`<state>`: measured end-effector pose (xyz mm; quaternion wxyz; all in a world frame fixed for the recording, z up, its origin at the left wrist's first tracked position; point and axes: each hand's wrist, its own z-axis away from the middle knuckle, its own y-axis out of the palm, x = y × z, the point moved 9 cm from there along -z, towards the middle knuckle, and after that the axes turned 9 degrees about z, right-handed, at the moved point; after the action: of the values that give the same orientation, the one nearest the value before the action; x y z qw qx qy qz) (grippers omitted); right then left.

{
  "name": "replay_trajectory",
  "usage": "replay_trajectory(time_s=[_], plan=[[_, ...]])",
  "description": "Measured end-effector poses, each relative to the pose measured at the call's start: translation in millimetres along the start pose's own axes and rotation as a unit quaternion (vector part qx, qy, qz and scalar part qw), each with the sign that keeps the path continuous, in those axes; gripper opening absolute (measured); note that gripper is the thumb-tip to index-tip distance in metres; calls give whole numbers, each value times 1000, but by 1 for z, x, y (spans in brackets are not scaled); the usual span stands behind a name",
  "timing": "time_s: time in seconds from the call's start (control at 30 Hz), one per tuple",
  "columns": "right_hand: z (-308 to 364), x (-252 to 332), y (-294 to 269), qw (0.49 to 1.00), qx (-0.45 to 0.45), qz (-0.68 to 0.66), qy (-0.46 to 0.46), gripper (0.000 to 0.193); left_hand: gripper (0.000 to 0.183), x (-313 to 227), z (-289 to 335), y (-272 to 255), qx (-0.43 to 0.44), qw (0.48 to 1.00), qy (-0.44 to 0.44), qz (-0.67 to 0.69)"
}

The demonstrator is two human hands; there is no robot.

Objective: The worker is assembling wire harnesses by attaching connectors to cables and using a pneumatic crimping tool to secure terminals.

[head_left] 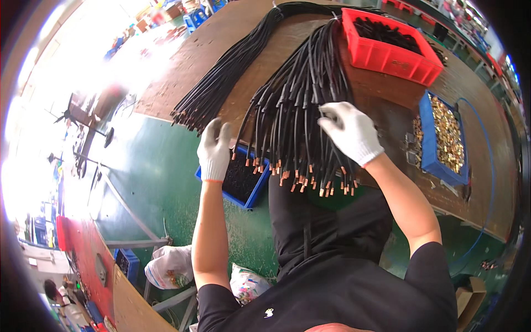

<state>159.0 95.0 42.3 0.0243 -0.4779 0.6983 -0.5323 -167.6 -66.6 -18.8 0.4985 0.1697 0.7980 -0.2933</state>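
Note:
A thick bundle of black cables (304,94) lies fanned out on the brown table, with bare copper ends hanging over the near edge. Dark sleeves sit partway along many of the cables. My right hand (351,133), in a white knitted glove, is at the bundle's right side, thumb and forefinger curved with a gap between them. Left of the hanging ends is my gloved left hand (214,152), raised with its fingers a little apart and nothing visible in it. A second black cable bundle (232,66) stretches along the table beyond the left hand.
On the table's far right stands a red crate (387,57) of black pieces. Closer is a blue bin (447,171) of brass-coloured metal parts, beside a blue hose (489,182). Another blue bin (243,203), holding small black pieces, sits below the table edge. White sacks (171,266) lie lower left.

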Motion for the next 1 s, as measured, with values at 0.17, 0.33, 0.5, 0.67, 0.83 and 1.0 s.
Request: replay_trajectory(time_s=[0.17, 0.33, 0.5, 0.67, 0.83, 1.0], plan=[[58, -72, -9, 977, 111, 53, 176, 48, 84, -8, -41, 80, 125, 964, -2, -236], [75, -53, 11, 946, 235, 24, 223, 67, 104, -12, -35, 126, 188, 919, -85, -336], [71, -39, 41, 945, 257, 97, 179, 59, 90, -16, -23, 133, 173, 915, -56, -361], [76, -27, 56, 956, 227, 86, 164, 53, 83, -5, -23, 123, 187, 919, -34, -346], [86, -9, 64, 968, 196, 80, 134, 47, 76, -3, -10, 112, 189, 926, -26, -324], [91, 11, 67, 975, 175, 75, 114, 41, 78, -1, -4, 100, 180, 922, -18, -342]])
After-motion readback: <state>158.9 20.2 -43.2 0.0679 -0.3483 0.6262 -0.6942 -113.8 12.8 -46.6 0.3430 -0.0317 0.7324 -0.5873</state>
